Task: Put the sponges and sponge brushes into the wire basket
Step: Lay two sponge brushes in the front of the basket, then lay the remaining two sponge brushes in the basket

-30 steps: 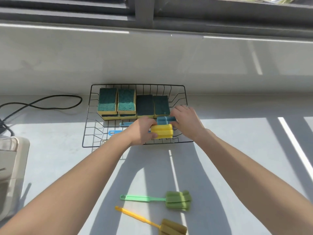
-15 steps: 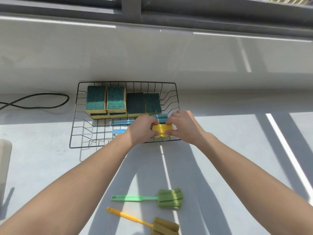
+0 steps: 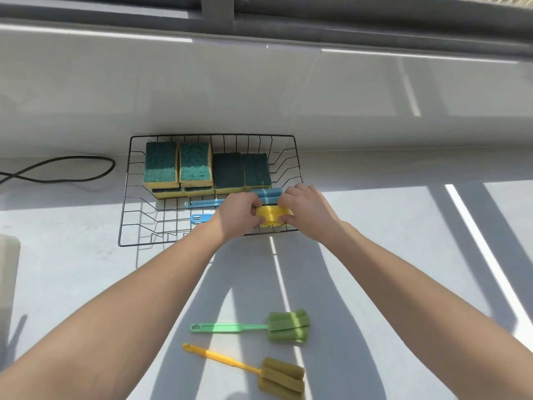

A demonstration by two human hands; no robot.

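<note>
Your left hand (image 3: 235, 216) and right hand (image 3: 304, 209) both have their fingers clamped on the yellow sponge head (image 3: 271, 216), low inside the wire basket (image 3: 127, 197) near its front right corner. Four green-topped sponges (image 3: 206, 167) line its back. A green sponge brush (image 3: 259, 327) and a yellow sponge brush (image 3: 259, 370) lie on the table's (image 3: 72, 269) near edge.

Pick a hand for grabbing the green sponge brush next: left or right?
Left, probably. The green sponge brush lies on the counter with its handle pointing toward the left hand's side. Both hands are on the yellow sponge head in the wire basket; right hand could finish there.
</note>
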